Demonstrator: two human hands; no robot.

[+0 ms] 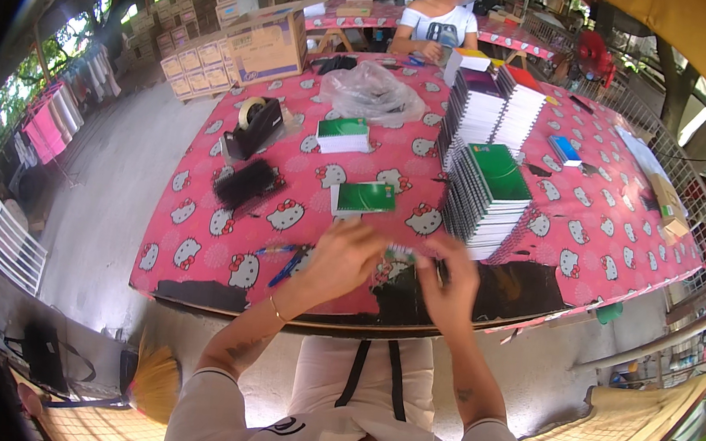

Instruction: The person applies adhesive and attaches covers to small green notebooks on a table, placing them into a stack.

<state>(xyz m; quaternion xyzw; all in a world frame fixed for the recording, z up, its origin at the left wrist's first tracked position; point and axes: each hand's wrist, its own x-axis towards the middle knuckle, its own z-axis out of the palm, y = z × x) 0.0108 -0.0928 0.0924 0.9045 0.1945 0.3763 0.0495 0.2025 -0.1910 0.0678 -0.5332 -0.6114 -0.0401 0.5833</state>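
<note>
Near the table's front edge, a small notebook (398, 256) with a coiled edge and some green on it is between my two hands, mostly hidden by fingers. My left hand (351, 256) is closed at its left end. My right hand (452, 276), blurred by motion, pinches its right end. Just beyond lies a small green-covered notebook (366, 197), with a short stack of green-covered notebooks (343, 136) farther back. Right of my hands stands a tall stack of green spiral notebooks (491, 196). Blue pens (286, 269) lie left of my left wrist.
A pink patterned cloth (299, 245) covers the table, torn along the front. On it are a black brush (247, 183), tape dispenser (252, 128), plastic bag (372, 92), taller notebook stacks (475, 108) and a blue pad (564, 151). Cartons (266, 43) stand far left; a person (438, 30) sits opposite.
</note>
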